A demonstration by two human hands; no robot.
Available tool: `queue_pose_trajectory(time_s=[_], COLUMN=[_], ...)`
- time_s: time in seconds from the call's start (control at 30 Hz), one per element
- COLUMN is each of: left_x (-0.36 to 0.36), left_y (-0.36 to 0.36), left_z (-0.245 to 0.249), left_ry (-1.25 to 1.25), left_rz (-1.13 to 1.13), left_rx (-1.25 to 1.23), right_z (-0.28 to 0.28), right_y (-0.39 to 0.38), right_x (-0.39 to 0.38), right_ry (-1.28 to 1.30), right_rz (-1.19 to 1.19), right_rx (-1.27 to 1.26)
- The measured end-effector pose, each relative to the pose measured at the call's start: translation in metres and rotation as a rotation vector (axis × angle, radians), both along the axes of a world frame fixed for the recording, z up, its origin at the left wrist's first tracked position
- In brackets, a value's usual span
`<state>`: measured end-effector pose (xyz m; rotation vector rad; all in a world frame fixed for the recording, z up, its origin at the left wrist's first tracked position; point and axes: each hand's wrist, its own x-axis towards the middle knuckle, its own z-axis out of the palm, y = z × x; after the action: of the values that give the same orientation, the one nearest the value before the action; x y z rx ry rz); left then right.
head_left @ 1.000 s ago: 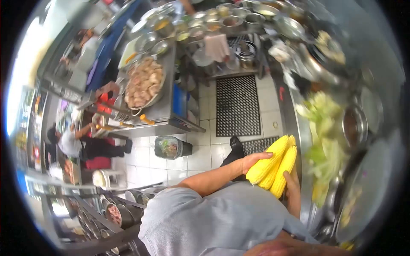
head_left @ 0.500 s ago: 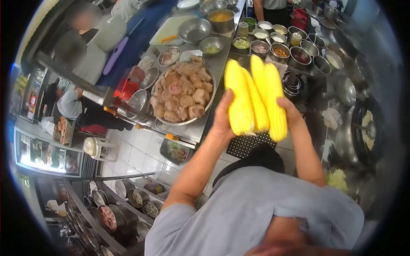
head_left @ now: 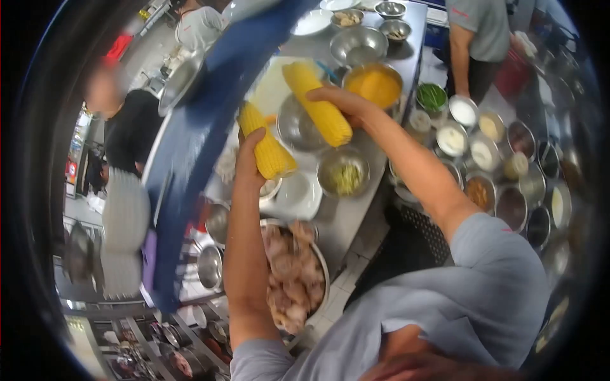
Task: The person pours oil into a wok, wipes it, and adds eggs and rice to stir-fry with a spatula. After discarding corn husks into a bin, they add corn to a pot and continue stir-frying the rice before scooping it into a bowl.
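My left hand (head_left: 250,159) is closed around yellow corn on the cob (head_left: 268,145). In my right hand (head_left: 346,105) there is more corn on the cob (head_left: 316,106), gripped from its right side. Both hands are apart, raised over the steel counter. Whether more than one cob is in either hand cannot be told. Below the corn lie a pale cutting board (head_left: 270,82), partly hidden, and a wide steel bowl (head_left: 293,132). A smaller steel bowl of chopped pale-green vegetable (head_left: 346,176) sits just under my right hand.
A large basin of raw chicken pieces (head_left: 295,273) stands near my left forearm. Beyond my right hand is a pot of orange liquid (head_left: 373,86). Several ingredient containers (head_left: 486,152) crowd the right side. A person in a grey shirt (head_left: 476,38) stands at the far right.
The cobs, earlier held together between both hands over the floor gap, are now split between my hands. Both hands have moved left and forward over the counter, and the view has turned.
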<state>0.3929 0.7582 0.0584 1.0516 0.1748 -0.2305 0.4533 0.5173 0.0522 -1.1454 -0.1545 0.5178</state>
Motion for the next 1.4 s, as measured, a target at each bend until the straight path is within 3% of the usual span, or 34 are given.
queue_pose_trajectory(time_s=[0.03,0.07,0.1,0.13,0.27,0.33,0.37,0.43,0.47,0.5,0.53,0.57,0.6,0.67,0.7,0.73,0.77,0.8,0.83,0.87,0.9,0.93,0.97,1.0,1.03,1.07,1.13,1.17,1.23,1.27,1.33,1.37,1.4], left_x=[0.044,0.082,0.139,0.187,0.35,0.41,0.434,0.455,0.486,0.518,0.507,0.517,0.501,0.481,0.468,0.455,0.43,0.403,0.369,0.322,0.266,0.213,0.165,0.127,0.069,0.015,-0.079,-0.119,-0.197,-0.228,-0.268,-0.284,-0.304], left_y=[-0.011,-0.018,-0.003,0.001,0.012,0.002,-0.01,-0.052,-0.017,0.018,-0.002,-0.011,-0.016,-0.031,-0.031,-0.031,-0.04,-0.048,-0.057,-0.071,-0.09,-0.104,-0.106,-0.124,-0.116,-0.103,-0.096,-0.09,-0.081,-0.08,-0.081,-0.078,-0.078], left_z=[0.012,0.021,-0.003,-0.012,-0.051,-0.083,-0.1,-0.119,-0.182,-0.248,-0.229,-0.225,-0.224,-0.196,-0.182,-0.167,-0.129,-0.092,-0.061,-0.031,-0.002,0.02,0.029,0.054,0.063,0.068,0.074,0.066,0.042,0.026,0.008,-0.008,-0.028], left_ry=[0.005,0.01,0.101,0.099,0.013,-0.001,0.003,0.081,-0.124,-0.406,-0.406,-0.091,-0.066,0.197,0.068,-0.065,-0.162,-0.262,-0.269,-0.261,-0.307,-0.353,-0.46,-0.023,-0.126,-0.261,0.03,0.023,0.269,0.191,0.101,0.08,0.06], left_rz=[0.027,0.055,0.069,0.071,-0.04,-0.095,-0.12,0.068,-0.192,-0.384,-0.57,-0.676,-0.699,-0.16,-0.056,0.033,0.033,0.028,-0.107,-0.242,-0.325,-0.405,-0.534,-1.208,-1.102,-0.929,-0.716,-0.723,-0.323,-0.282,-0.469,-0.571,-0.673], left_rx=[0.092,0.185,0.267,0.282,0.668,0.805,0.847,1.673,1.987,2.292,2.355,2.17,2.159,1.561,1.507,1.452,1.587,1.721,1.641,1.547,1.53,1.506,1.385,1.514,1.1,0.738,0.429,0.423,0.311,0.326,0.516,0.492,0.467], right_z=[0.008,0.015,0.021,0.015,-0.09,-0.117,-0.109,-0.112,-0.123,-0.137,-0.15,-0.161,-0.17,-0.161,-0.15,-0.133,-0.123,-0.085,-0.07,-0.07,-0.057,-0.052,-0.031,-0.003,0.007,0.002,-0.029,-0.047,-0.083,-0.122,-0.174,-0.208,-0.225], right_y=[0.0,0.004,0.006,0.009,0.047,0.05,0.042,0.033,0.038,0.047,0.056,0.058,0.059,0.058,0.057,0.054,0.052,0.034,0.019,0.012,-0.01,-0.037,-0.059,-0.083,-0.099,-0.101,-0.096,-0.094,-0.086,-0.089,-0.094,-0.096,-0.098], right_x=[0.053,0.098,0.144,0.193,0.392,0.446,0.45,0.454,0.456,0.457,0.455,0.451,0.445,0.446,0.456,0.473,0.473,0.442,0.432,0.428,0.401,0.359,0.313,0.258,0.191,0.137,0.023,-0.026,-0.125,-0.171,-0.258,-0.303,-0.351], right_ry=[-0.001,-0.056,-0.115,-0.118,-0.36,-0.408,-0.392,-0.334,-0.321,-0.313,-0.31,-0.295,-0.3,-0.342,-0.344,-0.478,-0.599,-0.534,-0.712,-0.862,-0.829,-0.897,-0.633,-0.504,-0.315,-0.222,-0.126,0.008,0.157,0.263,0.435,0.254,0.087], right_rz=[0.004,0.021,0.034,0.033,0.083,0.056,0.085,0.276,0.286,0.113,-0.058,-0.031,-0.054,-0.143,-0.137,0.213,0.587,0.151,0.023,-0.041,0.04,-0.22,-0.299,-0.298,-0.173,-0.124,0.052,0.245,0.312,0.417,0.439,0.385,0.549], right_rx=[0.016,-0.142,-0.302,-0.287,-0.616,-0.714,-0.956,-1.321,-1.322,-1.37,-1.404,-1.402,-1.428,-1.471,-1.466,-1.45,-1.403,-1.209,-1.05,-1.105,-1.13,-0.899,-0.746,-0.722,-0.697,-0.7,-0.47,-0.502,-0.489,-0.556,-0.784,-0.961,-1.255])
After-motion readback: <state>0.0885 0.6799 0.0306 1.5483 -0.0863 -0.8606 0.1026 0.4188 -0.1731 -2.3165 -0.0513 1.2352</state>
